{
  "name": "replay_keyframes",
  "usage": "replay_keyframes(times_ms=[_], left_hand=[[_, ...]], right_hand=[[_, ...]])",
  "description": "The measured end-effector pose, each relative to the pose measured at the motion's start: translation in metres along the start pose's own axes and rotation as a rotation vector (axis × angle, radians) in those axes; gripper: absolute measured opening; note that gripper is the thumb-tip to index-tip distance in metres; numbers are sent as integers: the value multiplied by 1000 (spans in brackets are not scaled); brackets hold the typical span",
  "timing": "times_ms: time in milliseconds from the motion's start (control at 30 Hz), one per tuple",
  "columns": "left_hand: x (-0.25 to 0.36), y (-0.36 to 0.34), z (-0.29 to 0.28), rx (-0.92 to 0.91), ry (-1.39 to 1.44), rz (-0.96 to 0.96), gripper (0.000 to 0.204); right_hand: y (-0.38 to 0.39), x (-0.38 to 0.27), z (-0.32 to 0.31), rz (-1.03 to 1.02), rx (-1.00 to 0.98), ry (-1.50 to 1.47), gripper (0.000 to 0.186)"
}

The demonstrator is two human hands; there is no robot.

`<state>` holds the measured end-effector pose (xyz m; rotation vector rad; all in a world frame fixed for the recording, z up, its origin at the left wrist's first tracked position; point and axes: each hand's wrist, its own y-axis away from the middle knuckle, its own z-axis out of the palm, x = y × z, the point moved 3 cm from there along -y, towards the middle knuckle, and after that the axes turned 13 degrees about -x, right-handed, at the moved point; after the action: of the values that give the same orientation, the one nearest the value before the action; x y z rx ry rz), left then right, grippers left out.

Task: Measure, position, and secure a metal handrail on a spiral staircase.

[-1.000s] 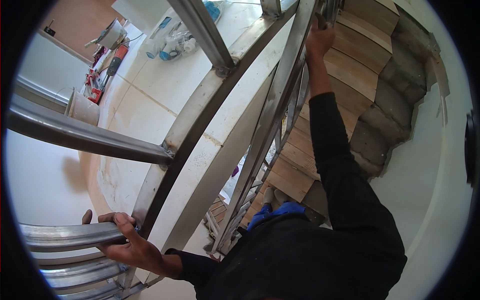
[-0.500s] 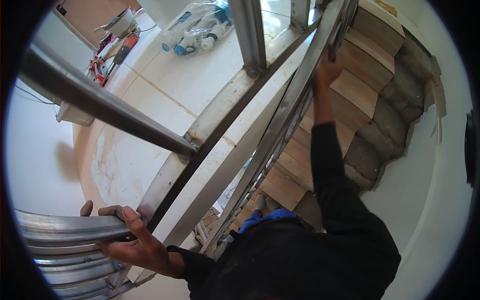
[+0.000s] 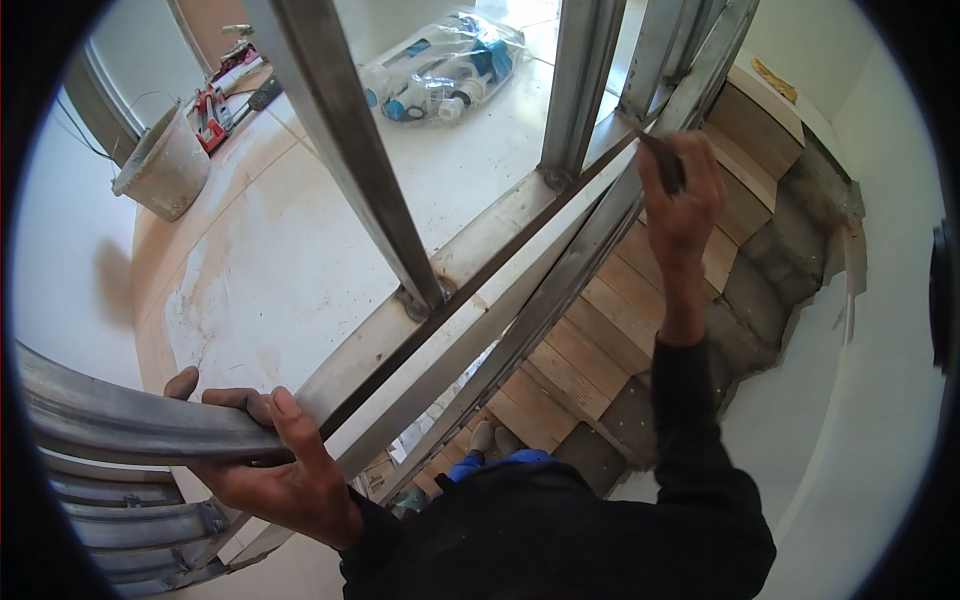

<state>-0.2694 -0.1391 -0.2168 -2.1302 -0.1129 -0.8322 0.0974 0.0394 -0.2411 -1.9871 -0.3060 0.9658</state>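
Observation:
A bare metal railing (image 3: pixel 390 335) of welded square tubes runs diagonally between a white landing and the stairs. My left hand (image 3: pixel 285 470) grips the end of its thick upper tube (image 3: pixel 150 420) at the lower left, with thumb and fingertips showing above the metal. My right hand (image 3: pixel 688 195) is raised at the railing's far part, its fingers closed on a small dark brown sheet (image 3: pixel 660 163) that looks like sandpaper. The sheet is close to the lower rail; blur hides whether it touches. Upright tubes (image 3: pixel 580 95) stand welded to that lower rail.
Wood-look treads (image 3: pixel 590 345) descend at the right beside rough bare concrete (image 3: pixel 760 270). On the landing are a clear bag of plastic bottles (image 3: pixel 440 75), a dirty bucket (image 3: pixel 165 165) and a red tool (image 3: pixel 212 120). My shoes (image 3: pixel 495 437) stand on the stairs below.
My right hand has shifted, now bent at the wrist with the brown sheet showing. The left hand keeps its hold on the tube. The view has turned, bringing the bucket into fuller sight.

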Motion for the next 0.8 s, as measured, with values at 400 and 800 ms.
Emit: replay_keyframes(times_ms=[400,800], left_hand=[[-2,1,0,-70,54,-39,65],[4,-2,1,-69,123,43,68]], right_hand=[[-31,-2,10,-388,-589,750,53],[-8,-5,12,-400,-617,675,59]])
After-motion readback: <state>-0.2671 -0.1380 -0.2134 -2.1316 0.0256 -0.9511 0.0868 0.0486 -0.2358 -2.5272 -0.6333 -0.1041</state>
